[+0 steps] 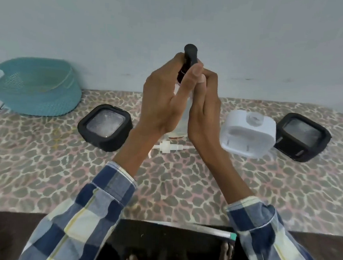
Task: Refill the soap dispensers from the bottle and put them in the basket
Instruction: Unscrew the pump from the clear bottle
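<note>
Gripping a clear bottle [181, 118] with a black pump top, both hands, left [165, 96] and right [204, 110], close round it above the leopard-print cloth [38, 170]. Squarish dispensers, black [104, 127] and white [249, 133], lie beside it. A teal mesh basket [33, 86] sits far left against the pale wall [93, 19].

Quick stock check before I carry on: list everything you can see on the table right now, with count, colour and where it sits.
Basket: 1, teal, far left of the table by the wall, nothing visible inside.
Black dispensers: 2, black with clear tops; one left of the hands, one at far right.
White dispenser: 1, white, right of the hands, beside the far-right black one.
Pump: 1, white, lying on the table under the hands.
Bottle: 1, clear body with black top, held upright at centre.
Tablecloth: 1, spotted grey and pink.
Left hand: grips the bottle.
Right hand: against the bottle's other side.
Sleeves: 2, blue checked.
</note>
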Demonstrator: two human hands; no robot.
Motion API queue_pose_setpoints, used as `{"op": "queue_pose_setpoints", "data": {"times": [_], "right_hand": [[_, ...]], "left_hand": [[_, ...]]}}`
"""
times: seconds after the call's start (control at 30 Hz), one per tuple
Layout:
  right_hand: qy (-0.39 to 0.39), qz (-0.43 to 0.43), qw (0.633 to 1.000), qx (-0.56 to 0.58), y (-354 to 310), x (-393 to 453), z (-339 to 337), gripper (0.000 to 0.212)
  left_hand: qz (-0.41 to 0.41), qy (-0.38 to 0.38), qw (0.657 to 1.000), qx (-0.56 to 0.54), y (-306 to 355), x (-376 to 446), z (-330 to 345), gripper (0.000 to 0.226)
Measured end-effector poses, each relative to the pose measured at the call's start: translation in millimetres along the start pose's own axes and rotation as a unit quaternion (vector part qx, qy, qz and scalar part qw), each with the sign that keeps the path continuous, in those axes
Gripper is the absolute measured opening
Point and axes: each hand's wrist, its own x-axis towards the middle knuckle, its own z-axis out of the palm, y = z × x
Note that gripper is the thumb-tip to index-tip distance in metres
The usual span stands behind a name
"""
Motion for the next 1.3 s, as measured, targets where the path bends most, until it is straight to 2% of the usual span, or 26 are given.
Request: {"op": "queue_pose_setpoints", "data": {"times": [0.07, 0.13, 0.2, 0.37, 0.5, 0.63, 0.8, 0.87, 0.97, 1.03, 1.1, 1.17, 1.2, 1.23, 1.3], "right_hand": [[-0.001, -0.021, 1.000, -0.004, 0, -10, -3, 0.040], [-0.013, -0.032, 0.999, -0.005, -1, -21, -7, 0.043], [-0.031, -0.048, 0.998, 0.006, -5, -26, -11, 0.047], [-0.070, -0.061, 0.995, -0.039, 3, -36, -22, 0.065], [-0.050, -0.060, 0.993, -0.088, 17, -43, -24, 0.056], [-0.058, -0.058, 0.988, -0.130, 15, -39, -26, 0.053], [-0.060, -0.031, 0.987, -0.146, 12, -31, -25, 0.049], [-0.058, -0.025, 0.987, -0.147, 11, -30, -25, 0.046], [-0.075, -0.019, 0.983, -0.166, 9, -28, -28, 0.042], [-0.108, -0.001, 0.979, -0.173, 3, -21, -35, 0.044], [-0.182, 0.039, 0.965, -0.184, -11, -8, -49, 0.045], [-0.271, 0.082, 0.932, -0.227, -30, 8, -65, 0.036], [-0.286, 0.101, 0.922, -0.242, -40, 14, -71, 0.030], [-0.273, 0.104, 0.925, -0.243, -49, 19, -74, 0.030], [-0.181, 0.066, 0.956, -0.222, -63, 25, -69, 0.036]], "left_hand": [[0.016, -0.002, 1.000, 0.011, 3, -12, -1, 0.035], [-0.013, -0.001, 1.000, -0.002, 13, -20, 3, 0.027], [-0.061, 0.026, 0.998, -0.009, 23, -23, 3, 0.027], [-0.092, -0.019, 0.996, 0.005, 30, -22, -2, 0.025], [-0.096, -0.054, 0.994, -0.005, 31, -21, -3, 0.019], [-0.142, -0.075, 0.986, -0.044, 31, -13, -7, 0.018], [-0.176, -0.051, 0.980, -0.077, 23, -5, -3, 0.014], [-0.182, -0.024, 0.980, -0.079, 22, -4, 2, 0.020], [-0.191, 0.032, 0.978, -0.072, 24, -10, 6, 0.043], [-0.177, 0.022, 0.982, -0.070, 22, -12, 7, 0.045], [-0.161, 0.003, 0.985, -0.069, 17, -12, 5, 0.046], [-0.163, -0.009, 0.984, -0.072, 11, -13, 3, 0.048], [-0.170, -0.017, 0.983, -0.072, 10, -14, 2, 0.049], [-0.178, -0.024, 0.981, -0.072, 8, -14, 1, 0.050], [-0.179, -0.033, 0.981, -0.073, 1, -14, 2, 0.049]]}}
